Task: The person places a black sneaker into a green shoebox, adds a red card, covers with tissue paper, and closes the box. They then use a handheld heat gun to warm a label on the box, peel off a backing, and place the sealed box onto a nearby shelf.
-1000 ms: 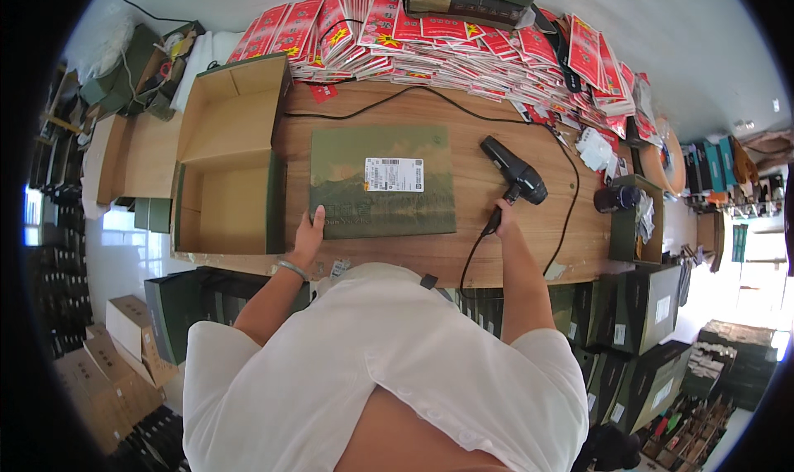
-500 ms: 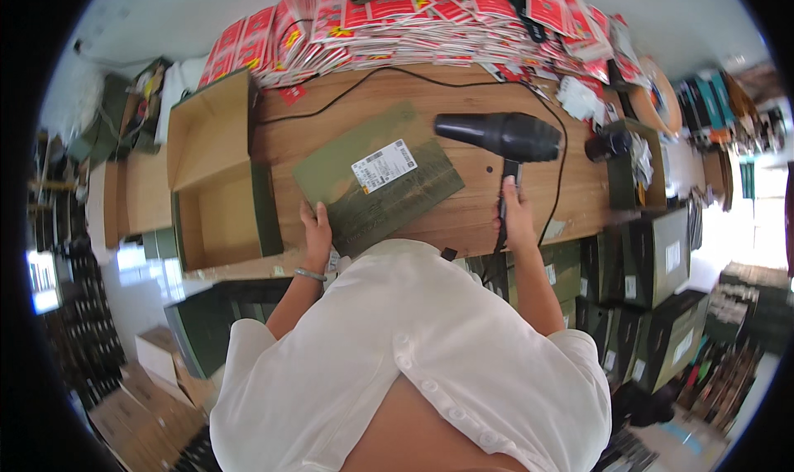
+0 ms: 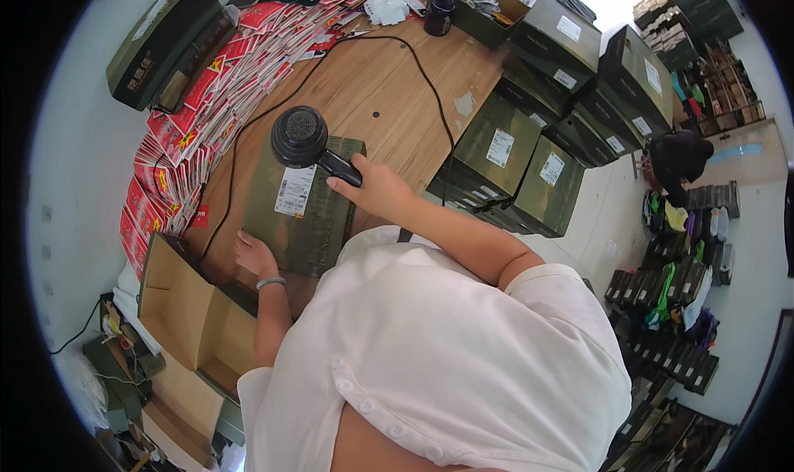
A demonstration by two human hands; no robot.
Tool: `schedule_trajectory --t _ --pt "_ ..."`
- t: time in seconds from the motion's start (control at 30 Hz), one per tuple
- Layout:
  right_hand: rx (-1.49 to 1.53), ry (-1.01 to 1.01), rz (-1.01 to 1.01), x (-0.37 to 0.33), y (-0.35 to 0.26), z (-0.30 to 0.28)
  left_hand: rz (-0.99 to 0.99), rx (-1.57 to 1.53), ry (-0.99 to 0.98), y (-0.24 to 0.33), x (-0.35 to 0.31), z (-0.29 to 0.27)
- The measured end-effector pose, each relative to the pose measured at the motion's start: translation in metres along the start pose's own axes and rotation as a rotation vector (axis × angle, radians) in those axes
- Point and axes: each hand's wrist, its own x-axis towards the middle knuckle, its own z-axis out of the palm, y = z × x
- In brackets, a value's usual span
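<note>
My right hand (image 3: 380, 189) is closed around the handle of a black hair dryer (image 3: 299, 137). The dryer's round grille points up toward me, over the far part of a dark green cardboard box (image 3: 318, 232) lying on the wooden table. A white printed label (image 3: 294, 191) sits on top of the box, its upper end partly covered by the dryer. My left hand (image 3: 255, 255) rests at the near left edge of the box, fingers loosely stretched; I cannot tell how firmly it touches. Left of that hand stands an open green box (image 3: 178, 307) with a brown inside.
A black cord (image 3: 331, 50) loops across the table (image 3: 372, 79). Red and white packets (image 3: 215, 100) pile along the wall, beside another green box (image 3: 161, 46). Labelled green boxes (image 3: 513, 154) stack at the right. A dark jar (image 3: 440, 13) stands at the back.
The view has turned to the right. The hair dryer has swung from right of the green box to above it, its grille now facing up. My left hand stays by the box edge.
</note>
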Motion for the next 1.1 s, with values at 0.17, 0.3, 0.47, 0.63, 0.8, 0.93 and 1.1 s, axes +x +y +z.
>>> schedule_trajectory --t 0.17,0.3,0.47,0.63,0.8,0.93,1.1 --pt "-0.035 0.055 -0.046 -0.021 -0.003 0.016 -0.114 -0.183 -0.058 0.035 -0.017 -0.013" --pt "-0.023 0.065 -0.063 -0.028 -0.009 0.032 0.002 -0.184 -0.089 0.009 -0.017 -0.017" --pt "-0.070 0.074 -0.096 -0.037 -0.021 0.038 0.072 -0.268 -0.106 -0.046 -0.035 -0.016" --pt "-0.199 0.063 -0.130 -0.034 -0.037 0.042 0.062 0.487 -0.198 -0.155 -0.075 -0.004" --pt "-0.252 0.119 -0.094 -0.025 -0.033 0.046 0.330 0.402 -0.052 -0.175 -0.112 -0.027" --pt "-0.127 -0.019 0.074 -0.026 -0.050 0.046 0.352 0.268 -0.031 -0.191 -0.130 -0.049" --pt "-0.280 0.094 -0.080 -0.019 -0.058 0.056 0.280 0.157 -0.075 -0.196 -0.131 -0.049"
